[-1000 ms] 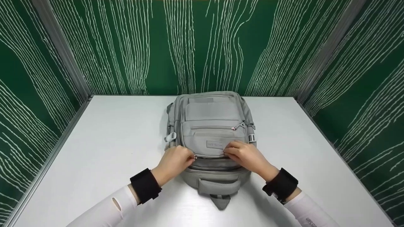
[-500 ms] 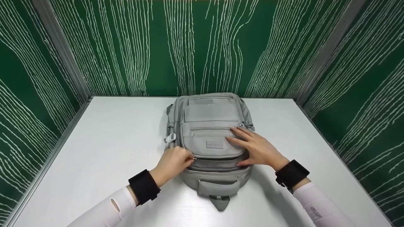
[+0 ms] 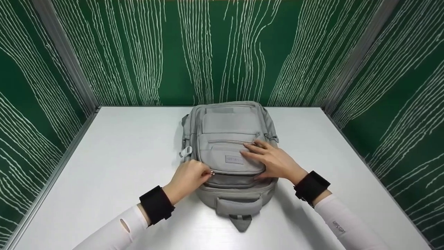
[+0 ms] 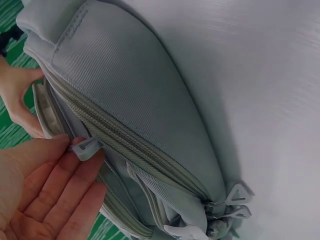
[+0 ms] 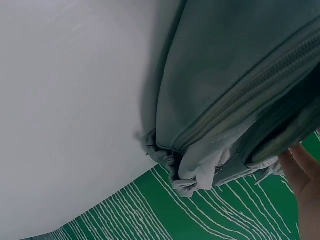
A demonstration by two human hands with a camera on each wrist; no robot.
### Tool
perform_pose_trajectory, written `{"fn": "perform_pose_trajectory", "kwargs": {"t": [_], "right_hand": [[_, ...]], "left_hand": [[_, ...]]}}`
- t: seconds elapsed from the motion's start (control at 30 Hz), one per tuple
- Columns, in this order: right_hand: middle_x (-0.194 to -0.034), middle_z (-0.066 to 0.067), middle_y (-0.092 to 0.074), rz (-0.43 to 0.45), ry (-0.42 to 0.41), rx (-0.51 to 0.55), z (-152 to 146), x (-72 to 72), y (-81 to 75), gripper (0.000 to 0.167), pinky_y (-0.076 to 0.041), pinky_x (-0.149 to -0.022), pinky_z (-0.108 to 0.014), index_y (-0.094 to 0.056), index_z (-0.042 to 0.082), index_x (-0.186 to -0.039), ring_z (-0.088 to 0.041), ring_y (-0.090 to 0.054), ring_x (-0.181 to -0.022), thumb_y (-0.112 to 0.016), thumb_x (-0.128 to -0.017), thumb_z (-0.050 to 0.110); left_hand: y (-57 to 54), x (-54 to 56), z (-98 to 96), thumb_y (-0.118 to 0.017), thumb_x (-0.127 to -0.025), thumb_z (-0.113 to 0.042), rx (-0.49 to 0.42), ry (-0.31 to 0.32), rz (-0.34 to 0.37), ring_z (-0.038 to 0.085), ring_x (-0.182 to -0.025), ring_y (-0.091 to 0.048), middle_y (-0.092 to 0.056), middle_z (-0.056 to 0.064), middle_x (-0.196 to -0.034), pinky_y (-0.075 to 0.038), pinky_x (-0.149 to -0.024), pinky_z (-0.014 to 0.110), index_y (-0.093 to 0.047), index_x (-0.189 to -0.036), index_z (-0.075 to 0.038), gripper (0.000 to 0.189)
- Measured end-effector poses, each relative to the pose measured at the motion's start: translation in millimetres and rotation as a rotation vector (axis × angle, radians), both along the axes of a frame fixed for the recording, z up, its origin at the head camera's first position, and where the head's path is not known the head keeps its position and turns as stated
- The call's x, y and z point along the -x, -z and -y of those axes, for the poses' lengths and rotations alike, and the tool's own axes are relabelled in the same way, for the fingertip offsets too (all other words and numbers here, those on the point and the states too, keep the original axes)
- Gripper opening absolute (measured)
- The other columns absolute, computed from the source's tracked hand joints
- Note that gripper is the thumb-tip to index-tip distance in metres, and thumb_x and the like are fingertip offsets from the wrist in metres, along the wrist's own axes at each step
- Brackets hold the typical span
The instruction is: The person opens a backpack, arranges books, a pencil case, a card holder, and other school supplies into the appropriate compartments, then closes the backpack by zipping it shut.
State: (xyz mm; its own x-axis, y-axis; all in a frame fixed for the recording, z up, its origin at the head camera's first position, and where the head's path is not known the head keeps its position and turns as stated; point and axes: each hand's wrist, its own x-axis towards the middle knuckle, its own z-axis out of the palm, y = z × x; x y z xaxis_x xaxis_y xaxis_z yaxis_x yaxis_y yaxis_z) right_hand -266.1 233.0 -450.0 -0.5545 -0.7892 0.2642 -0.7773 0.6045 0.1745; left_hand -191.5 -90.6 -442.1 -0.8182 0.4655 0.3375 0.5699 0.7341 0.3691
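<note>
A grey backpack (image 3: 230, 123) lies on its back, its carry handle (image 3: 239, 205) toward me. At the upper edge of its front pocket, my left hand (image 3: 189, 177) pinches a zipper pull (image 4: 88, 149) between thumb and fingertips. The zipper there is undone, leaving a dark gap (image 3: 236, 174) across the pocket. My right hand (image 3: 277, 160) rests spread on the pocket's right side, fingers over the front panel and thumb at the gap. In the right wrist view, its fingers (image 5: 296, 165) touch the pocket's outer side, and the opening looks dark inside.
The backpack stands on a white table (image 3: 131, 149) enclosed by green walls (image 3: 239, 52) with white wavy lines. Other zipper pulls (image 4: 238, 195) hang at the bag's left side, near a pale strap buckle (image 3: 186, 151). A fabric loop (image 3: 241, 223) points toward me.
My right hand has let go of the pocket edge, moved right, and spread its fingers over the front panel, then shifted slightly left. The left hand keeps its pinch near the same spot.
</note>
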Motion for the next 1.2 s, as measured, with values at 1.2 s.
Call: {"fn": "perform_pose_trajectory", "kwargs": {"t": [1.2], "right_hand": [[-0.140,-0.018,-0.066,-0.084,0.340,0.166,109,-29.8,11.8,0.087,-0.062,-0.057,-0.048,-0.060,0.016,-0.144,-0.040,-0.066,-0.101,-0.093,-0.068,0.044]], "left_hand": [[4.2,21.1,15.6,-0.078,-0.088,-0.009,-0.028,-0.126,-0.034,0.022,-0.070,-0.072,-0.077,0.004,-0.077,-0.058,-0.065,0.043,-0.081,-0.083,-0.007,0.006]]}}
